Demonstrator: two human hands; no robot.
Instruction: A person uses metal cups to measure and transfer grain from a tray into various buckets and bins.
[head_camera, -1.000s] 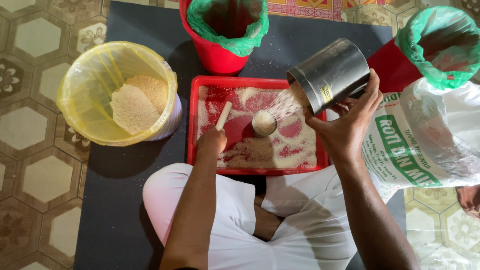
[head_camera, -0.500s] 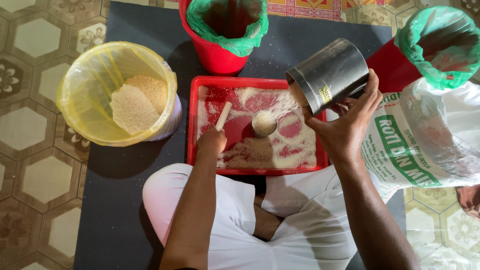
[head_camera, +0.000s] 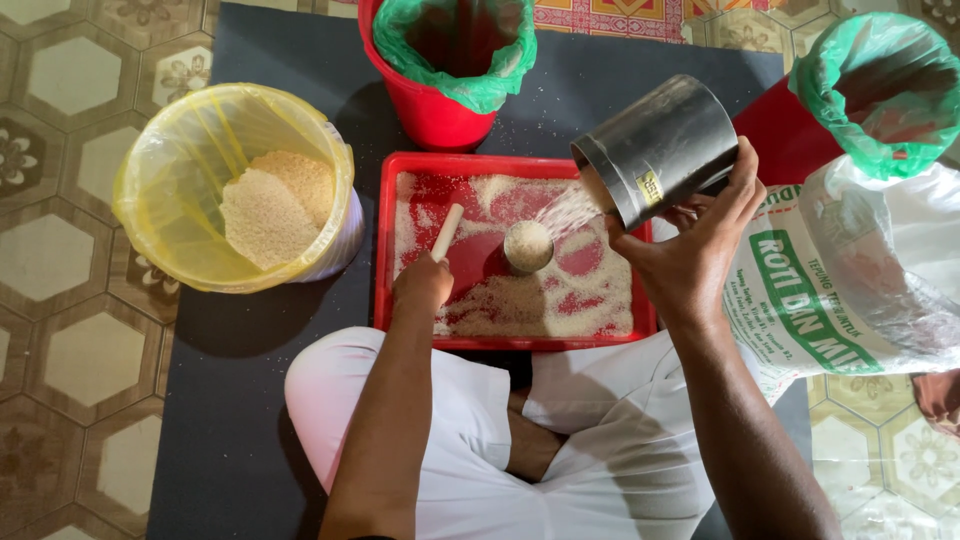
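Tilted dark metal can (head_camera: 662, 148), pale stick (head_camera: 446, 231)

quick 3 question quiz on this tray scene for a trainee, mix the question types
1. True or false: the right hand tilts a dark metal can so that grains pour over the red tray.
2. What does the left hand hold?
A. a spoon
B. a pale stick
C. a lid
3. Fill in: the yellow-lined bucket holds a heap of ____ crumbs.

Key: 1 true; 2 B; 3 pale beige
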